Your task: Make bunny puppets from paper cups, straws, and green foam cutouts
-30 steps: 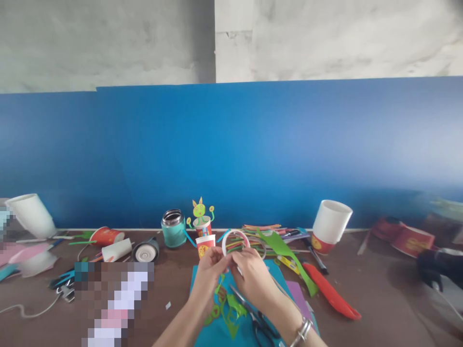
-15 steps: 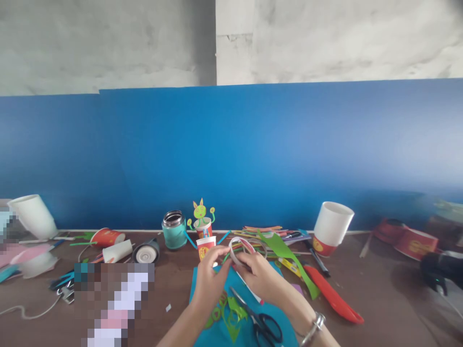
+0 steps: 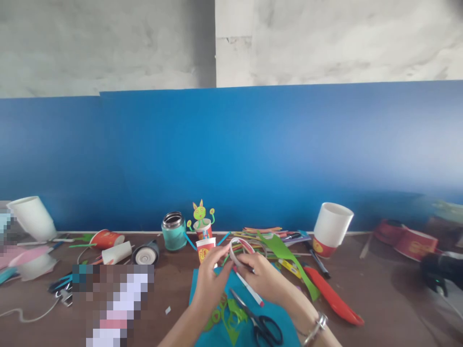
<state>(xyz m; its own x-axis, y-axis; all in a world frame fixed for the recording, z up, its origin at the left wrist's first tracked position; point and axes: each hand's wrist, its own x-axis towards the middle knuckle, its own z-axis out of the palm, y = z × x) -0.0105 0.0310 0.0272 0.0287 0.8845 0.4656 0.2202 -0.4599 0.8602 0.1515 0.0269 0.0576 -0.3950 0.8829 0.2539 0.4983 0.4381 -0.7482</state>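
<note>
My left hand point(image 3: 211, 274) and my right hand point(image 3: 258, 272) meet above a blue sheet point(image 3: 285, 320). Between their fingers they pinch a pale ring-shaped strip point(image 3: 234, 250), red on its inner side. Beneath the hands, black-handled scissors point(image 3: 253, 318) rest on the sheet beside green paper scraps point(image 3: 231, 320). A white marker with a red end point(image 3: 251, 289) lies by my right hand. Just behind my left hand stands a red and white cup point(image 3: 205, 248) with blue strips at its sides. Behind that, a green paper figure point(image 3: 200, 212) rises from another cup.
A teal flask point(image 3: 174, 236) stands left of the cups, near its dark lid point(image 3: 145, 254). To the right are a tall white cup point(image 3: 331, 226), green paper point(image 3: 285, 253) and a red item point(image 3: 334, 296). The blue partition point(image 3: 231, 159) backs the table.
The ring has turned slightly between my fingers, and my right hand has shifted a little. Otherwise the scene looks the same.
</note>
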